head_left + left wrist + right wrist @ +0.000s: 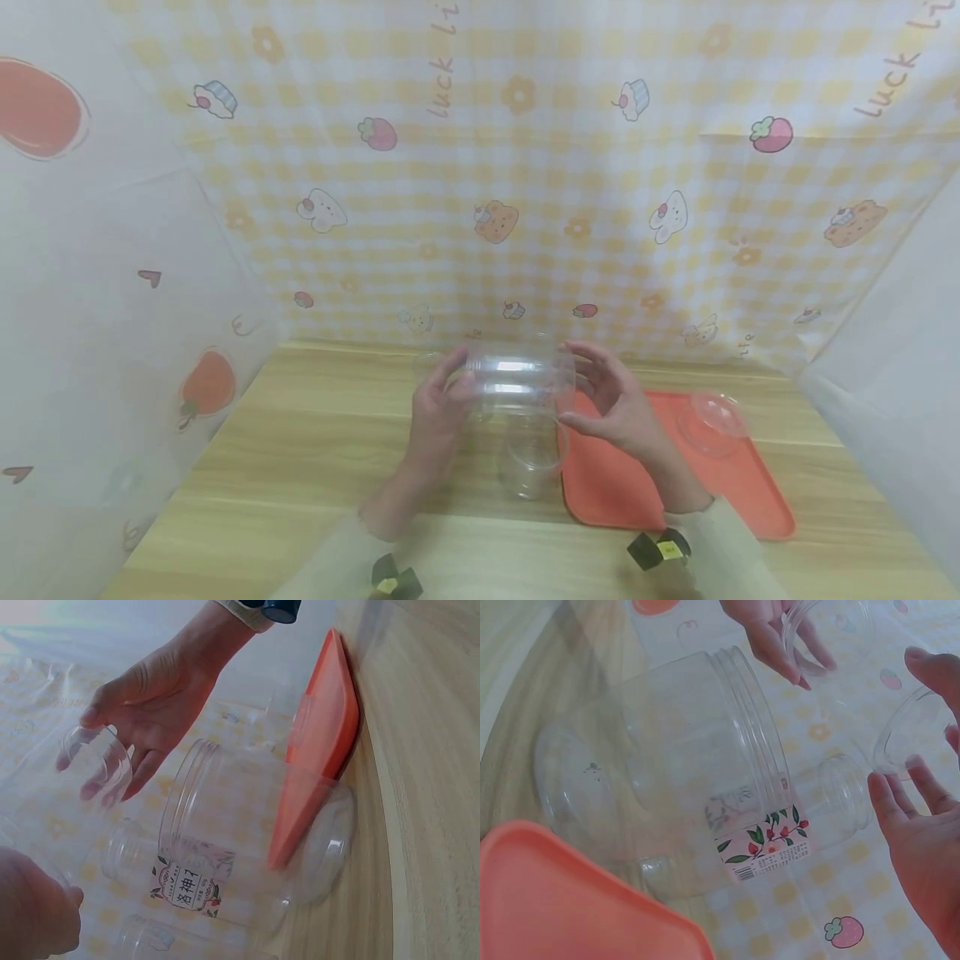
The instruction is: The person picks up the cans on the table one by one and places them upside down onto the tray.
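Between both hands a clear plastic jar point(517, 377) lies sideways in the air. My left hand point(441, 408) grips its left end, and my right hand point(611, 404) spans the right end with thumb and fingers. Below it another clear jar point(528, 462) stands upright on the table. In the left wrist view that standing jar point(225, 840) shows a threaded, uncapped mouth and a pink floral label point(193, 877). The right wrist view shows the right hand point(930, 825) at the held jar's rim and the left hand point(769, 634) at its other end.
An orange tray point(607, 492) lies on the wooden table point(285, 467) at the right. A clear round lid or container point(714, 425) rests on it. More clear jars, such as a smaller one point(844, 795), stand behind the labelled jar. A patterned cloth point(450, 167) hangs behind.
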A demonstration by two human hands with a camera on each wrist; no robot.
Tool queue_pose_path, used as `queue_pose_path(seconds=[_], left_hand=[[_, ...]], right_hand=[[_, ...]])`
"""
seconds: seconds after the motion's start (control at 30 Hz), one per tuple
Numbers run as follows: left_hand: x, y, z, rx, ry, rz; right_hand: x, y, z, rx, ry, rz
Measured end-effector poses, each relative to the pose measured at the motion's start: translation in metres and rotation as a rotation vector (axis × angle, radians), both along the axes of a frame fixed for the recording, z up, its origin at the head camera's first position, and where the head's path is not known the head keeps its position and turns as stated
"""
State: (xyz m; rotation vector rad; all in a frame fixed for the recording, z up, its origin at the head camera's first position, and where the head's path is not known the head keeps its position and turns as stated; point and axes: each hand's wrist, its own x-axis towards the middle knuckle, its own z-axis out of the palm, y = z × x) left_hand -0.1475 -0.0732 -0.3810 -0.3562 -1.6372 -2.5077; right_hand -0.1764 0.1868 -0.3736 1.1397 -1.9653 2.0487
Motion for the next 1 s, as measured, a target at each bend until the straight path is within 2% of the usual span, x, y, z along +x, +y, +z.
queue_pose_path(seconds=[0.3, 0.53, 0.77, 1.0], left_hand=[[0.000, -0.004, 0.001, -0.056, 0.002, -0.029], [-0.002, -0.010, -0.005, -0.211, 0.024, -0.057], [-0.002, -0.015, -0.011, -0.281, 0.019, -0.135], [-0.002, -0.016, -0.018, -0.478, 0.006, -0.186]], right_hand=[[0.000, 0.000, 0.000, -0.020, 0.050, -0.003], [-0.003, 0.003, -0.002, -0.032, 0.091, 0.001], [-0.004, 0.009, -0.002, -0.048, 0.085, -0.002], [-0.005, 0.017, -0.002, -0.070, 0.103, 0.013]])
